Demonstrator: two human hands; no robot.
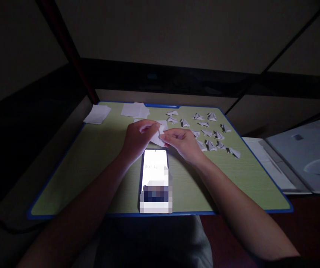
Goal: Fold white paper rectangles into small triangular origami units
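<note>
Between my two hands is a white sheet of paper (157, 140), partly folded, held up just above the table beyond the phone. My left hand (140, 134) pinches its upper left part between thumb and fingers. From the other side, my right hand (182, 142) grips the paper's right edge with thumb and forefinger. The fingers hide part of the fold. More white paper (164, 123) shows behind the hands; I cannot tell how much of it is separate. Several small folded paper planes (210, 145) lie to the right of my right hand.
A lit phone (154, 160) showing a timer lies near the front edge of the green, blue-rimmed table (92, 175). Stacks of white paper (97, 114) and more loose sheets (134, 110) rest at the back left. A pale grey panel-like object (305, 156) stands beyond the table's right side.
</note>
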